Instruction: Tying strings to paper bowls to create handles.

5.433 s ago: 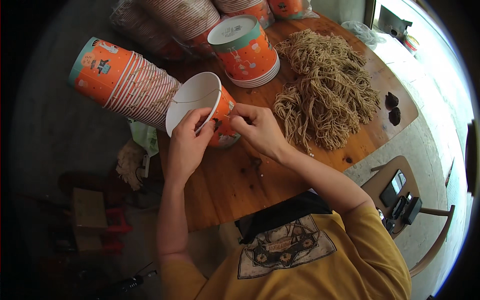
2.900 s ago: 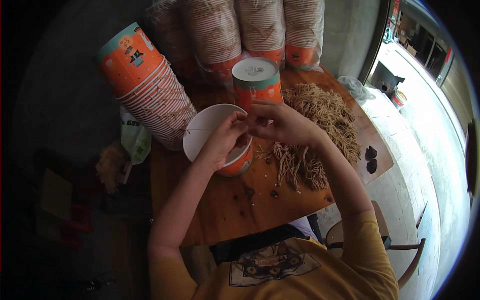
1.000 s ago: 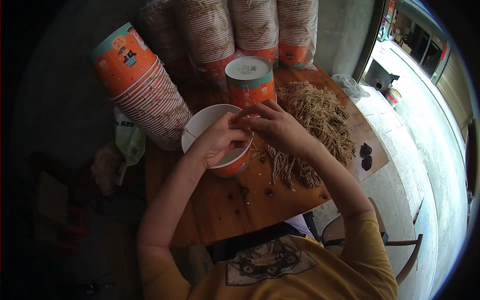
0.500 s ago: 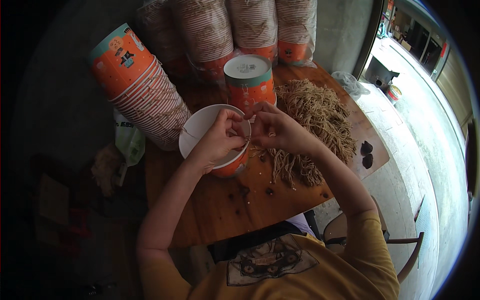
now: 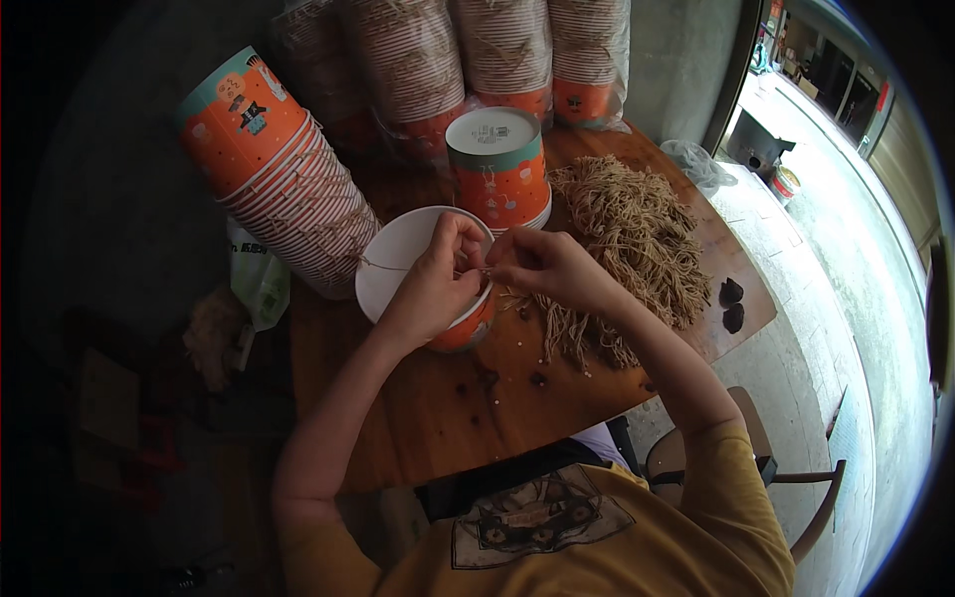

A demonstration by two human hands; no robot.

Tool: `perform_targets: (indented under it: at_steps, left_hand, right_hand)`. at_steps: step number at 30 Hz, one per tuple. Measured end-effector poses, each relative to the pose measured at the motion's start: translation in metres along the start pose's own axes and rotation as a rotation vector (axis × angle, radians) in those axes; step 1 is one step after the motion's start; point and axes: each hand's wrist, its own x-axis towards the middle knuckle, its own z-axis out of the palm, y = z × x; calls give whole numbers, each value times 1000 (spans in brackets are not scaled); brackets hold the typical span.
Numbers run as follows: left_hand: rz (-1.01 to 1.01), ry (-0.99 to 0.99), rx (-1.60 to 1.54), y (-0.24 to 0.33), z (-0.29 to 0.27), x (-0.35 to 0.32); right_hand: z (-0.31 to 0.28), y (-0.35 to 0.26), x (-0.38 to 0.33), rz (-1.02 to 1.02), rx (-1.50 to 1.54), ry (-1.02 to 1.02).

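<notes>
- The white-lined orange bucket (image 5: 393, 239) is on the wooden table (image 5: 428, 428), in front of the person, and its mouth is tilted toward the left.
- A thin cord (image 5: 388, 266) goes across the mouth of this bucket, from its left rim to behind the left hand (image 5: 433, 289).
- The left hand is over the right part of the mouth; its fingers are bent, with the thumb near them.
- The right hand (image 5: 562, 271) comes from the other side, and its fingertips are narrow, just beside those of the left hand, at the right rim.
- I cannot tell what exactly is pinched in each hand, because the fingers cover it.
- At the left of the bucket leans a tall stack of buckets (image 5: 288, 189), with cords along its side.
- Behind the bucket, a short upside-down stack (image 5: 497, 184) shows its white bottom.
- To the right of this lies a heap of tan cords (image 5: 637, 239).
- Farther back stand stacks wrapped in clear plastic (image 5: 408, 60).
- Two dark pieces (image 5: 732, 317) lie near the table's right edge.
</notes>
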Motion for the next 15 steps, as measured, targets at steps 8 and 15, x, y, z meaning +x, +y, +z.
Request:
perform_targets:
  at_steps: [8,15]
  left_hand:
    - [197,99,383,9,6,-4]
    - [503,24,703,9,1,-3]
  right_hand:
    - [11,-7,1,-83,-348,186]
    - [11,-11,4,61,-422,158]
